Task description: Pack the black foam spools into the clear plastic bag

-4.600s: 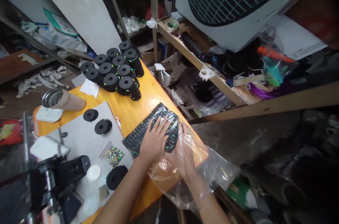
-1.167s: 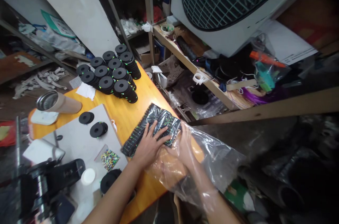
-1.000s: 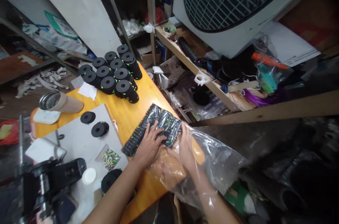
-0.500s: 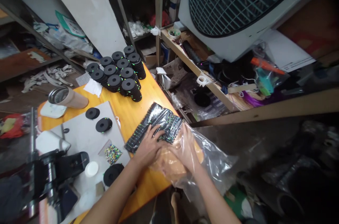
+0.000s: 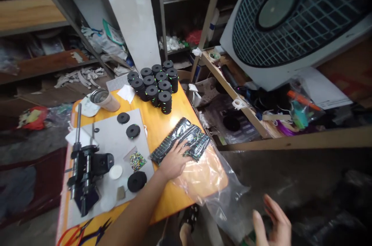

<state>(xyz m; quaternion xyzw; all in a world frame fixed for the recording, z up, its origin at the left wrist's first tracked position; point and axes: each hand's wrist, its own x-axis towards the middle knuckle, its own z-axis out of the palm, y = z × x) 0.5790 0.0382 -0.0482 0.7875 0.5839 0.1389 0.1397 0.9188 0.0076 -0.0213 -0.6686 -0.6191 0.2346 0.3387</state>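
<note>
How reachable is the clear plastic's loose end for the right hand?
Probably yes: the right hand looks empty, and nothing visible stands between it and the clear plastic hanging past the edge of the table.

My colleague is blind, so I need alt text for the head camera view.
A left hand lies on a clear plastic bag holding rows of thin black pieces on an orange table; the right hand is open in the air beyond its edge. Stacks of black discs stand behind.
</note>
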